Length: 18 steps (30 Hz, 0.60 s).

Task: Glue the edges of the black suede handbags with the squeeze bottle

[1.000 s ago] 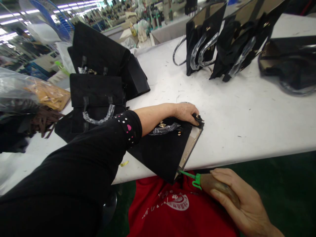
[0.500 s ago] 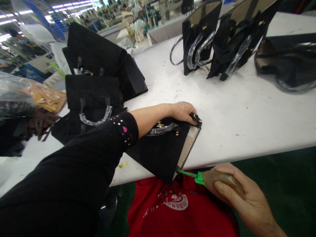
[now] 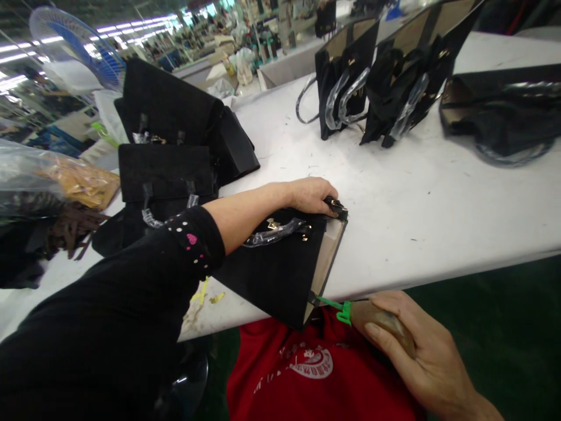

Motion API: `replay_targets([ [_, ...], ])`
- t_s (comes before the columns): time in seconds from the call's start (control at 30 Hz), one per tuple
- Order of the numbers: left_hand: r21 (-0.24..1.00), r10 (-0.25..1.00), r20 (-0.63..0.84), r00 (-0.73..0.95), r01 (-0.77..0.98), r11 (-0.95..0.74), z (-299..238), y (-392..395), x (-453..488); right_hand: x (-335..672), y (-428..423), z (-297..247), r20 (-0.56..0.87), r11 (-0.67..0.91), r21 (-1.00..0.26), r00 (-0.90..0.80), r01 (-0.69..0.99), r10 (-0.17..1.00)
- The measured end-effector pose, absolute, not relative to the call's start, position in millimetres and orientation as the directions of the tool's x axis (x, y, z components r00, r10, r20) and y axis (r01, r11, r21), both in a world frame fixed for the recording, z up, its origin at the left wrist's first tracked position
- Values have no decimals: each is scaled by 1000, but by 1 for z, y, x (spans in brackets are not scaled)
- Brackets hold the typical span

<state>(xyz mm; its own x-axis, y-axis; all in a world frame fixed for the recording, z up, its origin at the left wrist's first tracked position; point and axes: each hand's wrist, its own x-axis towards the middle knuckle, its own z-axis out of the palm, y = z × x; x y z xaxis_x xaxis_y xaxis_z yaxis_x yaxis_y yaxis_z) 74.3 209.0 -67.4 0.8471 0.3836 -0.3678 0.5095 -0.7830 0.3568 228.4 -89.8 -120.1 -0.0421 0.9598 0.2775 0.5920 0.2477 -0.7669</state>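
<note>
A black handbag (image 3: 267,280) lies at the table's front edge, its beige side (image 3: 326,251) facing right. My left hand (image 3: 313,196) reaches across it and grips its far right corner, by a small strap with gold-coloured metal; the fingertips are partly hidden. A handle in clear wrap (image 3: 278,234) rests on the bag below my wrist. In my right hand (image 3: 416,345), fingers wrapped round it, is a wooden-handled tool (image 3: 381,321) with a thin green shaft and a green clip-like piece. Its tip touches the bag's near lower corner; the tip's exact shape is unclear.
More black bags (image 3: 166,166) are piled on the left of the white table (image 3: 394,204). Several open bags (image 3: 346,82) stand at the back right, beside a dark bag (image 3: 499,114) lying down. Plastic-wrapped goods (image 3: 83,178) sit far left. A blue fan (image 3: 83,47) stands behind.
The view has shifted slightly, so the bag and both hands appear a little further left. My left hand still holds the bag's corner, and the tool tip stays at its lower corner.
</note>
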Motion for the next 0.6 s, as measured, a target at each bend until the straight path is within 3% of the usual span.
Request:
replay_targets([
  [0.2,291,413,-338,846,511,-809,10,198,54,238,-75,-123,332,337,-718,-125,609,935],
  [0.37,121,495,-301,815,548,-828,73,173,44,252,-40,-130,418,382,-630,-119,677,901],
  [0.6,17,552,-86,830,555,-832,63,122,25,269,-11,-135,323,280,-717,-52,638,945],
])
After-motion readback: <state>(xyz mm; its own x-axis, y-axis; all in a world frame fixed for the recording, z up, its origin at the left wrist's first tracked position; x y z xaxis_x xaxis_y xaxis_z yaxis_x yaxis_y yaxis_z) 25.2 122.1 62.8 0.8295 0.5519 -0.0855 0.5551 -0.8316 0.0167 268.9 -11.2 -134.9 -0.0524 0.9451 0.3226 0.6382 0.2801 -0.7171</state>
